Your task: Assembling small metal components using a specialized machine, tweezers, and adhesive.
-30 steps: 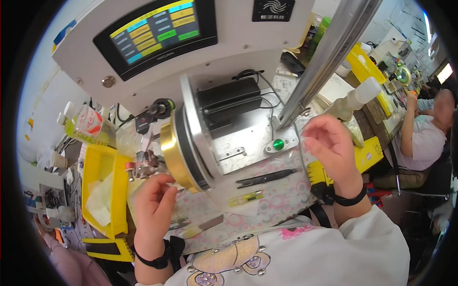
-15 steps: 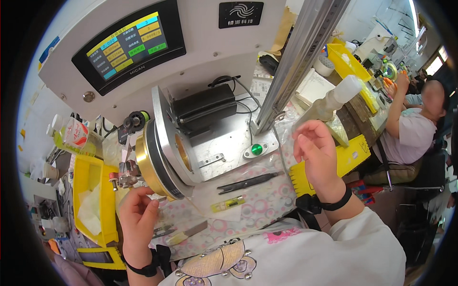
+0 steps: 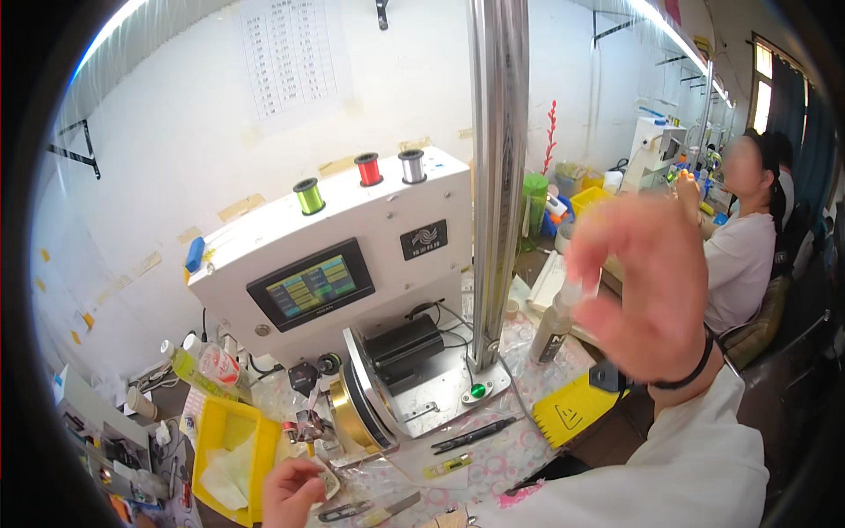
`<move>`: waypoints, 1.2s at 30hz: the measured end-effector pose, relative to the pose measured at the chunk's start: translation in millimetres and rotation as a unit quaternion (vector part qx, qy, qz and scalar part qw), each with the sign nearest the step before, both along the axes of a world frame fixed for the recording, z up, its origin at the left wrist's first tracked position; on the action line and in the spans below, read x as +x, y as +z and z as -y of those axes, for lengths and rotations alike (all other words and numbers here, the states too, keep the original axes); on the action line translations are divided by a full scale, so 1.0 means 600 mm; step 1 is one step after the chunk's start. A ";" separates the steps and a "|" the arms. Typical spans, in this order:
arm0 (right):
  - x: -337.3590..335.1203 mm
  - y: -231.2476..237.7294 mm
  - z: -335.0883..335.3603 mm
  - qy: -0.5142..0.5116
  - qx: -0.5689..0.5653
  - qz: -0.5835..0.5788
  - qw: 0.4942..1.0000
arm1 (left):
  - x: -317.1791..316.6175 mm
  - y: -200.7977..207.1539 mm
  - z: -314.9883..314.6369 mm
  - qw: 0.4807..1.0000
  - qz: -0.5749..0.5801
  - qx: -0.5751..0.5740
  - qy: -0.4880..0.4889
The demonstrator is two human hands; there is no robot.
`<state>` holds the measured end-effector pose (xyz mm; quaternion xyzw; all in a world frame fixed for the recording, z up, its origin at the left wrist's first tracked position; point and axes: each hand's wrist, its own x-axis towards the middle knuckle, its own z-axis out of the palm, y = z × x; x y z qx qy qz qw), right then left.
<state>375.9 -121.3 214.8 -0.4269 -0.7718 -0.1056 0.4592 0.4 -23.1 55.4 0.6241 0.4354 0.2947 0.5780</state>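
Note:
My right hand (image 3: 647, 286) is raised on the right, close to the view and a little blurred. Its fingers are curled and the thumb stands apart from them, with nothing visible between. Behind the fingertips is a clear bottle with a white cap and dark label (image 3: 550, 339). Low on the left, my left hand (image 3: 293, 493) has its fingers bent in against the thumb; whatever they pinch, if anything, is hidden. Beside it lie a small white dish (image 3: 331, 486) and a knife-like blade (image 3: 394, 509). Above stands a machine with a gold-rimmed wheel (image 3: 349, 418).
The white machine housing (image 3: 378, 207) carries a screen (image 3: 311, 283) and green, red and silver spools. A metal column (image 3: 498, 176) rises beside it. A yellow bin (image 3: 207, 458) stands left; black tweezers (image 3: 473, 436) and a small yellow tube (image 3: 448, 466) lie in front. A co-worker (image 3: 744, 229) sits at right.
The view has tilted upward, showing the wall and the machine's top. My right hand has risen and come closer to the view. My left hand now sits lower, further from the wheel.

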 end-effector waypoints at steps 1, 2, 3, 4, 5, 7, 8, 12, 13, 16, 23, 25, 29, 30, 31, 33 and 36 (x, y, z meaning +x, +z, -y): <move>-0.006 0.018 -0.021 -0.037 0.015 -0.070 0.997 | -0.006 0.026 0.011 0.998 0.069 -0.001 0.011; -0.013 0.045 -0.037 -0.080 0.031 -0.136 0.987 | -0.007 0.045 0.018 0.990 0.141 -0.003 0.014; 0.003 0.071 -0.055 -0.151 0.073 -0.082 0.982 | -0.009 0.055 0.020 0.987 0.156 0.040 0.011; 0.024 0.085 -0.080 -0.218 0.114 -0.030 0.969 | -0.007 0.063 0.026 0.986 0.159 0.043 0.010; 0.037 0.089 -0.103 -0.218 0.118 -0.027 0.968 | -0.006 0.072 0.030 0.986 0.159 0.055 0.007; 0.059 0.091 -0.139 -0.329 0.148 0.045 0.932 | 0.003 0.096 0.035 0.988 0.137 0.070 -0.021; 0.058 0.091 -0.149 -0.327 0.152 0.045 0.932 | 0.006 0.107 0.041 0.987 0.139 0.074 -0.019; 0.068 0.092 -0.155 -0.236 0.110 -0.079 0.962 | 0.020 0.133 0.057 0.991 0.073 0.099 -0.052; 0.076 0.094 -0.154 -0.200 0.076 -0.136 0.967 | 0.025 0.138 0.057 0.990 0.048 0.114 -0.064; 0.087 0.096 -0.150 -0.121 -0.002 -0.226 0.967 | 0.033 0.168 0.048 0.987 0.029 0.139 -0.071; 0.105 0.103 -0.111 0.139 -0.179 -0.444 0.867 | 0.123 0.228 0.010 0.968 0.170 0.089 -0.161; 0.101 0.101 -0.105 0.166 -0.196 -0.446 0.857 | 0.167 0.238 0.000 0.961 0.190 0.098 -0.176; 0.088 0.097 -0.084 0.242 -0.239 -0.442 0.830 | 0.284 0.268 -0.010 0.959 0.171 0.147 -0.172; 0.083 0.097 -0.084 0.251 -0.244 -0.442 0.826 | 0.306 0.279 -0.009 0.959 0.169 0.165 -0.158; 0.080 0.098 -0.080 0.257 -0.250 -0.439 0.824 | 0.326 0.288 -0.006 0.960 0.166 0.166 -0.152; 0.077 0.100 -0.076 0.268 -0.258 -0.437 0.819 | 0.359 0.304 0.001 0.952 0.180 0.152 -0.197; 0.078 0.098 -0.077 0.268 -0.249 -0.427 0.827 | 0.384 0.309 0.001 0.943 0.116 0.178 -0.254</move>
